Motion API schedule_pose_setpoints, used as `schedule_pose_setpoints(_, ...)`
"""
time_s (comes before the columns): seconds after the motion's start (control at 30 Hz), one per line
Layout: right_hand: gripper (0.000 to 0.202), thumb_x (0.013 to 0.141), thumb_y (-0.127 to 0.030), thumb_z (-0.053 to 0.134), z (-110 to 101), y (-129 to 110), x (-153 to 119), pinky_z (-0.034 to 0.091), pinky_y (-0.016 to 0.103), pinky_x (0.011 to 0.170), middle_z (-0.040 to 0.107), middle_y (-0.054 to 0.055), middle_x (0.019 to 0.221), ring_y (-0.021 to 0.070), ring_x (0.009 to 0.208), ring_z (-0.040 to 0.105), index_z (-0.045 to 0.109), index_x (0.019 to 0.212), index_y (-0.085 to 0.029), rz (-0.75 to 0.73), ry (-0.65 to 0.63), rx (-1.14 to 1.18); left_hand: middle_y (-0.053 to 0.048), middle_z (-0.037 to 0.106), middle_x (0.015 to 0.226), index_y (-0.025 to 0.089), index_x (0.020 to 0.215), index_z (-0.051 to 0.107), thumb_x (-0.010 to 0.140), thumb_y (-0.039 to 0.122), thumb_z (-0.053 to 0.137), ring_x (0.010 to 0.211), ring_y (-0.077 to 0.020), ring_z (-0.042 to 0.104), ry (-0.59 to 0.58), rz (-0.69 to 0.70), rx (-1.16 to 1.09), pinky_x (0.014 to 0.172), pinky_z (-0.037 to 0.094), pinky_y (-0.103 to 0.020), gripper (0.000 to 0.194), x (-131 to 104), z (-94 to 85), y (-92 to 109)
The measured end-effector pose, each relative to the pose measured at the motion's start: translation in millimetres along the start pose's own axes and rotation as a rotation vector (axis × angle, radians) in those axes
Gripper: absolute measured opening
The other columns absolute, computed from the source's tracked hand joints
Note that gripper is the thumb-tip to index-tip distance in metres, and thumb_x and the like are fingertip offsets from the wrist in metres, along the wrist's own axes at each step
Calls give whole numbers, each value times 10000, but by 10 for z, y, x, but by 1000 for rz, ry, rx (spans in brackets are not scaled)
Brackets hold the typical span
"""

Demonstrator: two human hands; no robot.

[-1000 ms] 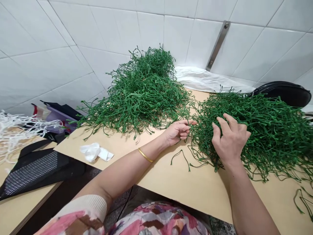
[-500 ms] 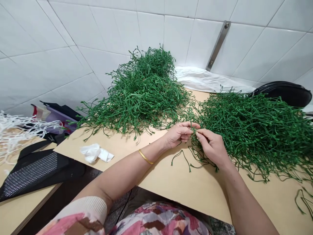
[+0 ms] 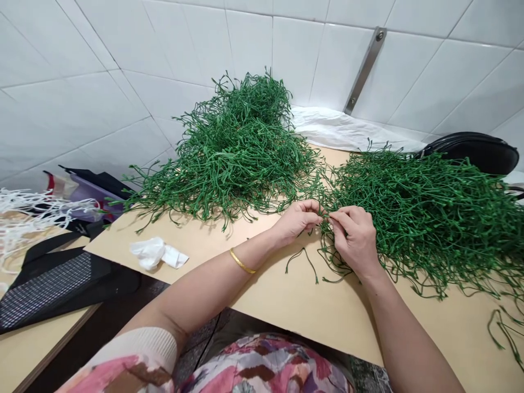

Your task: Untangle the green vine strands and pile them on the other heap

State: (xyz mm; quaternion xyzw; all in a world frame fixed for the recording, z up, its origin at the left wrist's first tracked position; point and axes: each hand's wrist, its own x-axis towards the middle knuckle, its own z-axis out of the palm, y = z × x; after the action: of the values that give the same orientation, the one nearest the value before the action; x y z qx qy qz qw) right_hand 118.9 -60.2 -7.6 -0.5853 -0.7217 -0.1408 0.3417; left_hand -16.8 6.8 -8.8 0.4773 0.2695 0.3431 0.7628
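Observation:
My left hand (image 3: 302,219) and my right hand (image 3: 355,237) meet over the table's middle, fingertips pinched on a thin green cord (image 3: 323,214). Its ends are partly hidden by my fingers. Beneath and beside my hands lie a few loose green cords (image 3: 303,256) with small knotted ends. A tall heap of the same cords (image 3: 241,147) stands beyond my left hand. Right of my right hand spreads a second, wide heap of green cords (image 3: 429,218).
A crumpled white tissue (image 3: 158,254) lies near the left table edge (image 3: 123,256). White cords (image 3: 33,218) and a black mesh item (image 3: 49,295) are farther left. At the back are white cloth (image 3: 335,128), a black case (image 3: 470,153) and a metal bracket (image 3: 364,71) on the tiled wall.
My right hand's fingers have curled in more and its fingertips have shifted slightly at the cord. My left fingers have bent closer together. The view has shifted slightly.

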Motion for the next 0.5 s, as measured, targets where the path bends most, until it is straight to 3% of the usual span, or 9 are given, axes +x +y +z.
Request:
schedule_pose_setpoints(0.13, 159, 805, -164, 463, 0, 19, 1, 370, 328, 700, 595, 48, 749, 178, 760, 528, 620, 804, -190, -17, -16, 3, 77, 355, 432, 142, 594, 457, 547, 63, 589, 362, -13, 265, 45, -64, -47, 400, 135, -183, 161, 11, 2, 6)
schedule_pose_setpoints(0.37, 187, 807, -218, 470, -17, 23, 41, 425, 335, 795, 624, 67, 959, 188, 904, 559, 572, 961, -192, 103, -167, 340, 79, 344, 425, 145, 598, 444, 543, 69, 622, 360, -11, 275, -22, -98, -142, 401, 161, -167, 201, 26, -25, 0)
schedule_pose_setpoints(0.5, 212, 808, -249, 473, 18, 6, 33, 426, 354, 799, 621, 79, 966, 203, 905, 546, 557, 994, -189, 115, -174, 343, 78, 347, 444, 144, 616, 444, 542, 65, 629, 369, -5, 260, -45, -121, -214, 403, 184, -158, 214, 34, -38, 6)
